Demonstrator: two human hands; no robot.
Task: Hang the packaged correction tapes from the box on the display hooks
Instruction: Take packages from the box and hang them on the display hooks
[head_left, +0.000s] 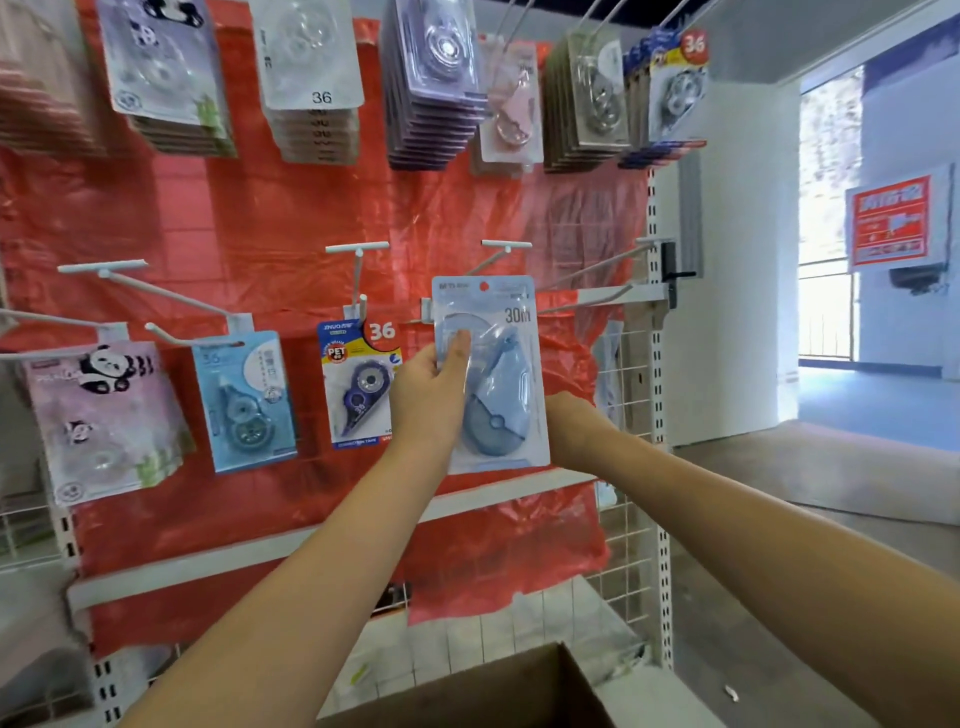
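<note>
One blue correction tape pack (493, 374) sits upright before the display hook (506, 244), pinched in our left hand (428, 400); our right hand (571, 426) reaches behind it, grip unclear. Three packs hang alongside; the cardboard box (467, 691) hides its contents.

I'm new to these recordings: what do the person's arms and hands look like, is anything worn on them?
Both forearms are bare, with no sleeves in view. The left hand and right hand show no gloves, and no watch, ring or bracelet that I can see.
</note>
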